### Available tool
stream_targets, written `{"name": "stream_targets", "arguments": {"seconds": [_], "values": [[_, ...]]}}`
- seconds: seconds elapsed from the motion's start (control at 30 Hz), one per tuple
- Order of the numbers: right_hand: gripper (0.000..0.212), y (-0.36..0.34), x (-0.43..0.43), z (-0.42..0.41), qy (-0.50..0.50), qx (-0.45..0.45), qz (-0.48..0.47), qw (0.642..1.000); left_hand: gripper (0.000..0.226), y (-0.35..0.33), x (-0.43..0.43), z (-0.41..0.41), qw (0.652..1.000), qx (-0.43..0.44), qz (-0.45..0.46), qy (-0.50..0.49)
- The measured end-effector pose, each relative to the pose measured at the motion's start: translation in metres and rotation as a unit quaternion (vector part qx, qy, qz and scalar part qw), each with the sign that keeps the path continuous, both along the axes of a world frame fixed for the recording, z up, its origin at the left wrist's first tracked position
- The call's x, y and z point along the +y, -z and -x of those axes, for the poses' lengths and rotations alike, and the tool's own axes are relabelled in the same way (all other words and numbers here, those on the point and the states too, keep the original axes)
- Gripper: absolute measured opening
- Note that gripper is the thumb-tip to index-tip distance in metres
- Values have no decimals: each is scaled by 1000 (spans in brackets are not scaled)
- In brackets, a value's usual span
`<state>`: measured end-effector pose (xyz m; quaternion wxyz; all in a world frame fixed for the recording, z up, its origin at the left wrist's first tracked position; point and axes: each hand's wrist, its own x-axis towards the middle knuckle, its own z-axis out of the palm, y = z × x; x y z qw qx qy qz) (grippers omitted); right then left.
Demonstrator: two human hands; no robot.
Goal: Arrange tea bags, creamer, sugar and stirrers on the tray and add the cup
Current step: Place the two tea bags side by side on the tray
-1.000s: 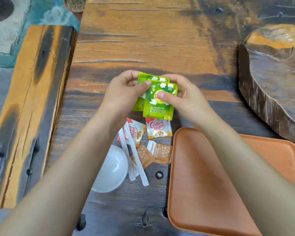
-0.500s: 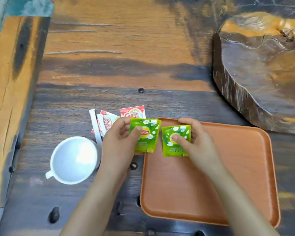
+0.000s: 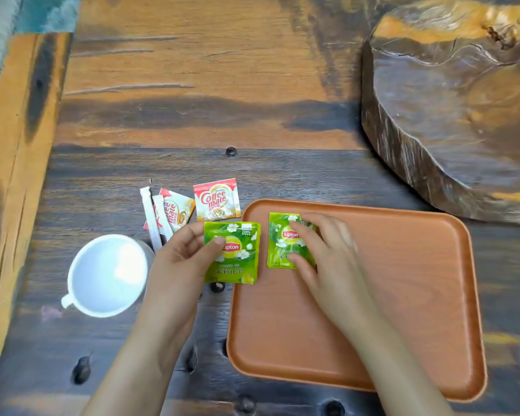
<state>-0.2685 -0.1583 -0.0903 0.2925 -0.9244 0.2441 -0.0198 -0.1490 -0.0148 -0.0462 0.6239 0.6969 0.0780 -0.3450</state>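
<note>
Two green Lipton tea bags sit at the orange tray's (image 3: 403,295) far-left corner: the left hand's (image 3: 180,259) grip pinches one (image 3: 237,265) over its left rim, the right hand (image 3: 321,250) presses the other (image 3: 278,250) flat inside, with two Coffee mate sachets (image 3: 216,199) and a white cup (image 3: 105,274) on the table (image 3: 192,115) left of it.

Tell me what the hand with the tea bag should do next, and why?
Probably slide the left hand rightward and lay its tea bag flat on the tray, beside the other tea bag under the right hand. It hangs across the tray's left rim, half over the table.
</note>
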Motion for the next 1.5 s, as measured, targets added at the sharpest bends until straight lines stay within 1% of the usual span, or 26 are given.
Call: {"name": "stream_targets", "arguments": {"seconds": [0.2,0.27,0.33,0.37,0.43,0.47,0.5,0.53,0.57,0.6,0.63,0.67,0.7,0.73,0.8,0.9,0.97,1.03,1.1,1.17,1.23,1.33,1.5], "values": [[44,-2,-1,-8,-13,-9,4,1000,18,1,0,2,1000,5,-9,5],[43,-7,-2,-6,0,-35,-27,999,18,-1,-4,5,1000,6,-2,7],[41,-14,-2,-2,44,-93,-94,990,17,-2,-9,10,1000,7,11,12],[39,-19,0,1,68,-123,-144,980,15,-3,-14,14,1000,11,19,20],[39,-27,4,7,105,-155,-274,943,14,-4,-25,24,998,30,39,39],[40,-29,6,9,117,-161,-327,924,15,-4,-32,29,997,38,51,47],[43,-30,7,13,130,-166,-357,910,17,-4,-38,34,996,39,57,52],[44,-29,6,16,150,-175,-368,901,19,-3,-44,38,997,16,45,57],[45,-27,3,19,174,-186,-369,894,23,-1,-47,42,997,-44,6,70],[47,-26,-2,22,201,-194,-358,891,29,2,-49,44,985,-133,-53,93],[49,-24,-7,24,228,-195,-337,893,33,4,-50,45,957,-235,-115,125],[50,-21,-12,25,248,-189,-311,898,37,6,-51,45,917,-327,-160,162],[50,-19,-16,24,260,-177,-285,906,38,10,-52,46,880,-387,-185,201],[48,-17,-18,22,262,-162,-261,915,37,15,-52,47,853,-417,-200,241],[46,-13,-20,17,242,-125,-210,939,37,25,-54,49,826,-419,-222,304],[49,-10,-19,12,185,-51,-87,978,36,33,-54,50,807,-421,-245,333],[49,-9,-18,13,176,-31,-27,984,36,34,-54,50,800,-430,-251,335],[48,-8,-18,16,173,-40,8,984,35,36,-54,51,797,-436,-252,333],[48,-8,-17,20,139,-40,24,989,35,36,-53,51,796,-440,-249,333],[48,-4,-15,22,81,-23,34,996,35,37,-53,51,794,-445,-248,332],[45,0,-13,24,47,-10,38,998,35,37,-53,51,794,-444,-249,332],[41,3,-15,28,41,-10,40,998,34,38,-52,51,792,-445,-250,335],[41,3,-19,29,30,-6,32,999,34,37,-53,51,794,-436,-256,337]]}}
